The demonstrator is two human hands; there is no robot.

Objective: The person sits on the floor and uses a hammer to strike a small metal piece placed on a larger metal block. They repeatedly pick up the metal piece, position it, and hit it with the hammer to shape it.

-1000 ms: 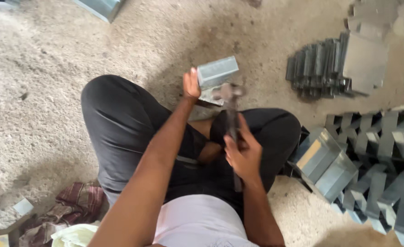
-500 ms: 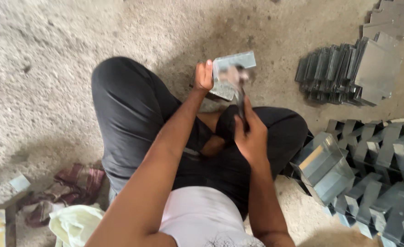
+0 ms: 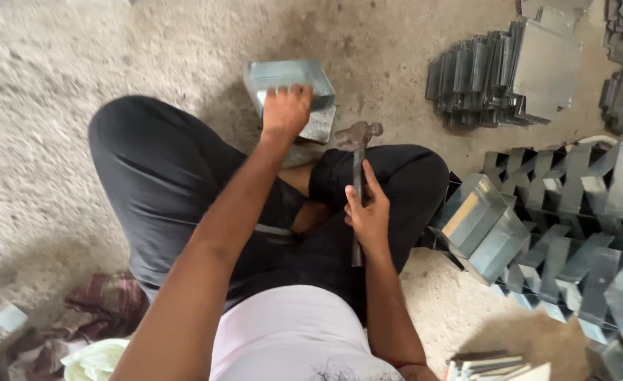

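Head cam, looking straight down at someone sitting cross-legged on a gritty concrete floor. The left hand is pressed flat-ish on top of a folded sheet metal box, fingers curled over its near edge, so that grip is closed on the box and pinning it to the floor just past the knees. The right hand is wrapped tight around the handle of a hammer; the head sits just beyond that grip, right beside the box and close to the left hand. Off to the outside of the right grip there's a row of finished metal boxes, and farther out a stack of flat metal blanks.
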